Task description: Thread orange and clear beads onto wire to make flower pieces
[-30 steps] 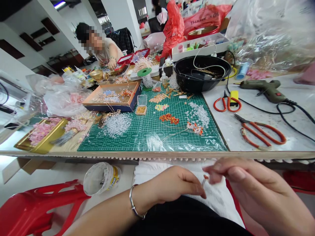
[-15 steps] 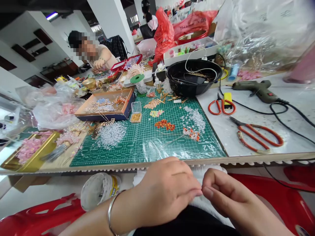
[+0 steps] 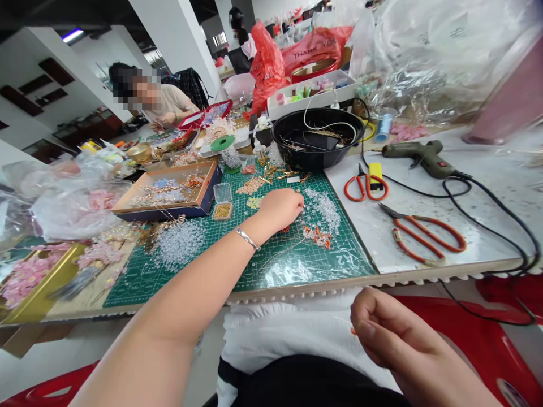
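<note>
My left hand (image 3: pixel 282 208) reaches out over the green cutting mat (image 3: pixel 271 274). Its fingers are curled closed and point down by the pile of orange flower beads (image 3: pixel 285 229), which the hand mostly covers. Whatever lies between those fingertips is hidden. In front of the table edge, my right hand (image 3: pixel 390 333) is closed with thumb and forefinger pinched. A small orange bead (image 3: pixel 353 331) peeks out at its fingertips. Just right of the left hand lies a cluster of orange-and-white beads (image 3: pixel 318 236) with thin wires. Clear beads (image 3: pixel 324 210) are spread behind that cluster.
Orange-handled pliers (image 3: pixel 428 234), smaller cutters (image 3: pixel 365 185) and a glue gun (image 3: pixel 418 155) lie on the right. A black bowl (image 3: pixel 292 155) stands behind the mat. On the left are a shallow box (image 3: pixel 167 212) and a clear bead heap (image 3: pixel 178 244). Another person (image 3: pixel 169 104) sits beyond.
My left hand has left the right hand and moved forward over the mat to the orange beads. My right hand stays closed in front of the table; an orange bit now shows at its fingertips.
</note>
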Action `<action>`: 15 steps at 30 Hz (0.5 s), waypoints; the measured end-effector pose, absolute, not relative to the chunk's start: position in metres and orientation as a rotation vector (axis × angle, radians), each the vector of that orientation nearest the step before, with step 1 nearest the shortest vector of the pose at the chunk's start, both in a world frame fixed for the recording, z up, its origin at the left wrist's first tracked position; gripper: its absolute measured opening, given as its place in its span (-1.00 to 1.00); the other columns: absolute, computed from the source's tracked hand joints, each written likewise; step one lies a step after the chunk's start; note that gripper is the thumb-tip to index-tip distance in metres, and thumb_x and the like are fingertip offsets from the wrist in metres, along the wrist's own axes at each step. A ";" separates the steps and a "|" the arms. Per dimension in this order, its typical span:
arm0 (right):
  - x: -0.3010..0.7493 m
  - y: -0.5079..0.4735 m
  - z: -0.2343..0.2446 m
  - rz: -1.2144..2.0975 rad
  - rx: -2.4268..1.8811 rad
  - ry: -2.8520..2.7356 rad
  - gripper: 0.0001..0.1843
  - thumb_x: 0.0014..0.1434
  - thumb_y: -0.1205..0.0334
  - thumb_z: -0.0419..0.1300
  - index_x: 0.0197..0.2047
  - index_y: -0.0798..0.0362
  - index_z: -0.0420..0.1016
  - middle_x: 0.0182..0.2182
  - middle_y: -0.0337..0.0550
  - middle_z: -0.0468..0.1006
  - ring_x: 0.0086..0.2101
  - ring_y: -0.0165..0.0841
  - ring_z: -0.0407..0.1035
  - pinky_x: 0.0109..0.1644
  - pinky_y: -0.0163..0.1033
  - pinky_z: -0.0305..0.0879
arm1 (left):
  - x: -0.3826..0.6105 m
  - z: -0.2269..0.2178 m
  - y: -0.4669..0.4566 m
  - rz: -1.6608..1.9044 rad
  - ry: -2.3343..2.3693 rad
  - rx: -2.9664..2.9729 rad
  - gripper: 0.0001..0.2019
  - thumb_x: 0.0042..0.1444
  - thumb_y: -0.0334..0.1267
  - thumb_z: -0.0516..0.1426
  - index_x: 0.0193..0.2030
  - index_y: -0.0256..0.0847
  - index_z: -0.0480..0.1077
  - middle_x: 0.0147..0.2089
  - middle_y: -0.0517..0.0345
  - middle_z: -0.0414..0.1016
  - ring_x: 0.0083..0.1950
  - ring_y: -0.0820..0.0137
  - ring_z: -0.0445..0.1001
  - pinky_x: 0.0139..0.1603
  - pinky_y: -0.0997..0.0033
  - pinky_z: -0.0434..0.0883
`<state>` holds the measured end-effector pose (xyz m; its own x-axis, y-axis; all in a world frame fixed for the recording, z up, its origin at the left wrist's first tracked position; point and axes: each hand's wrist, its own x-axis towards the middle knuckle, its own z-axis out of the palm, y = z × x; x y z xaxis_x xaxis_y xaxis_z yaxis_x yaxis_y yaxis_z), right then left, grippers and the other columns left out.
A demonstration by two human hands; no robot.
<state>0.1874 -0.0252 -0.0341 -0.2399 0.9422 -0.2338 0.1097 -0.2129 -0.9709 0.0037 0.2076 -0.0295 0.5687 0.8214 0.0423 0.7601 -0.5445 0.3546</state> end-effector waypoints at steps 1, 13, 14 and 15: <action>0.188 -0.024 -0.035 1.517 -1.308 -1.337 -0.58 0.33 -0.16 0.08 -0.42 -0.03 0.29 -0.55 -0.33 0.22 -0.53 -0.43 0.12 -0.49 -0.40 0.21 | 0.004 -0.030 0.208 0.298 1.299 2.493 -0.80 0.18 -0.40 0.14 -0.44 -0.25 0.54 -0.30 0.03 0.53 -0.20 0.25 0.48 -0.11 0.23 0.38; 0.193 -0.017 -0.010 1.037 -1.267 -1.441 -0.68 0.30 0.08 0.18 -0.49 -0.04 0.37 -0.64 -0.33 0.27 -0.63 -0.45 0.15 -0.63 -0.41 0.16 | -0.006 0.015 0.077 0.759 0.870 1.043 -0.91 0.07 -0.35 0.30 -0.30 -0.23 0.48 -0.37 0.19 0.54 -0.52 0.61 0.36 -0.67 0.68 0.12; 0.192 -0.018 -0.007 0.941 -1.259 -1.481 -0.69 0.29 0.12 0.20 -0.49 -0.04 0.38 -0.65 -0.34 0.28 -0.65 -0.46 0.16 -0.63 -0.41 0.16 | -0.004 0.013 0.062 0.744 0.828 0.910 -0.91 0.05 -0.36 0.31 -0.31 -0.24 0.49 -0.38 0.17 0.56 -0.54 0.62 0.36 -0.69 0.69 0.10; 0.189 -0.020 -0.006 0.849 -1.246 -1.523 -0.72 0.27 0.16 0.22 -0.48 -0.04 0.39 -0.66 -0.34 0.29 -0.65 -0.46 0.17 -0.62 -0.40 0.17 | -0.002 0.010 0.049 0.738 0.800 0.800 -0.92 0.05 -0.35 0.32 -0.32 -0.25 0.51 -0.39 0.16 0.56 -0.56 0.63 0.36 -0.70 0.70 0.08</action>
<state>0.1895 -0.0196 -0.0056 -0.0208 0.9700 0.2420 0.3039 0.2368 -0.9228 -0.0018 0.0493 0.0103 0.4922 0.8076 -0.3248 -0.2591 0.4922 0.8310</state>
